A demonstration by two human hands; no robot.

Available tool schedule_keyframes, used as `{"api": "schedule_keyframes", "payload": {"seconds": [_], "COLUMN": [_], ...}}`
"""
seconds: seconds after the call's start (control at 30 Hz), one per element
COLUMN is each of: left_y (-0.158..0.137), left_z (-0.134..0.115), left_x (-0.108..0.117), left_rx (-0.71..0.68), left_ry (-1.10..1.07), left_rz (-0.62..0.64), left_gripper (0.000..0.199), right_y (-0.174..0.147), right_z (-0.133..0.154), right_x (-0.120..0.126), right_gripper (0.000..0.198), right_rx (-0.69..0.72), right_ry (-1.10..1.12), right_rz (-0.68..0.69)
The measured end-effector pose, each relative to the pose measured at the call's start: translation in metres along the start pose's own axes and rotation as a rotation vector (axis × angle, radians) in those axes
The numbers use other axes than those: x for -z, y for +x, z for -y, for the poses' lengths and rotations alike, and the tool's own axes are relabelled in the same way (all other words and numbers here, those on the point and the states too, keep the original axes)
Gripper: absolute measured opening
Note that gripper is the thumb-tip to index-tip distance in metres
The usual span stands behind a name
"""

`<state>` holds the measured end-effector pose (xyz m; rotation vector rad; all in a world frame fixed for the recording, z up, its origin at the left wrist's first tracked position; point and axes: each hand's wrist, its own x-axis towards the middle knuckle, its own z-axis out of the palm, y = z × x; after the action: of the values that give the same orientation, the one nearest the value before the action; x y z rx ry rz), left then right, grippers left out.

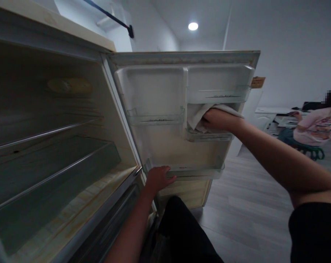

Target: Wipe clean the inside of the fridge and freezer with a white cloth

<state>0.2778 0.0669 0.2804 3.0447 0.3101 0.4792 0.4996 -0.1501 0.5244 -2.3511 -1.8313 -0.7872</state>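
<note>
A refrigerator door (157, 142) stands wide open in front of me, its inner side facing me. My right hand (216, 119) presses a white cloth (196, 116) into the right-hand door compartment, between the upper shelf (218, 95) and the one below it (209, 137). Part of the cloth drapes over the wrist, and the fingertips are hidden in its folds. Lower down, my left hand (160, 178) is at the bottom door shelf (195, 173), fingers apart with nothing in them. It seems to touch the shelf's left end.
On the left is the refrigerator's interior, with glass shelves (45, 135), a stained bottom edge (80, 197) and a yellowish lamp cover (69, 86). A person in a pink top (315, 126) sits by a white desk (274, 110) at the far right. Grey wood-look floor (244, 204) lies beyond the door.
</note>
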Motion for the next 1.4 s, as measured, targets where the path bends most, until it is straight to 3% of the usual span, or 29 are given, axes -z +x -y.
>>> {"api": "schedule_keyframes", "payload": {"seconds": [0.2, 0.3, 0.43, 0.6, 0.83, 1.07, 1.27, 1.33, 1.4], "left_y": [0.002, 0.001, -0.001, -0.003, -0.003, -0.004, -0.004, -0.004, -0.004], "left_z": [-0.004, -0.003, -0.001, 0.001, 0.002, 0.001, 0.002, 0.002, 0.002], "left_x": [-0.001, 0.0, 0.002, 0.004, 0.003, 0.005, 0.004, 0.004, 0.005], "left_rx": [0.014, 0.001, 0.004, 0.009, 0.007, -0.007, 0.0, 0.008, 0.017], "left_ry": [0.007, -0.017, -0.029, -0.026, -0.025, -0.02, -0.018, -0.018, -0.013], "left_rz": [0.011, 0.011, 0.014, 0.023, 0.015, 0.015, 0.001, -0.001, 0.009], "left_gripper": [0.058, 0.055, 0.051, 0.05, 0.049, 0.051, 0.052, 0.052, 0.051], "right_y": [0.001, -0.004, -0.004, -0.003, -0.009, -0.059, -0.098, -0.104, -0.111], "right_z": [0.009, 0.026, 0.051, 0.064, 0.062, 0.048, 0.033, 0.037, 0.049], "right_x": [0.008, 0.006, -0.005, -0.01, -0.006, 0.007, 0.019, 0.025, 0.032], "right_gripper": [0.03, 0.031, 0.039, 0.049, 0.045, 0.038, 0.034, 0.036, 0.039], "right_rx": [-0.029, 0.078, 0.135, -0.043, -0.088, -0.198, -0.298, -0.375, -0.436], "right_ry": [0.589, 0.655, 0.541, 0.383, 0.253, -0.089, -0.146, -0.165, -0.18], "right_rz": [0.017, 0.132, 0.114, 0.077, 0.191, 0.189, 0.152, 0.104, -0.102]}}
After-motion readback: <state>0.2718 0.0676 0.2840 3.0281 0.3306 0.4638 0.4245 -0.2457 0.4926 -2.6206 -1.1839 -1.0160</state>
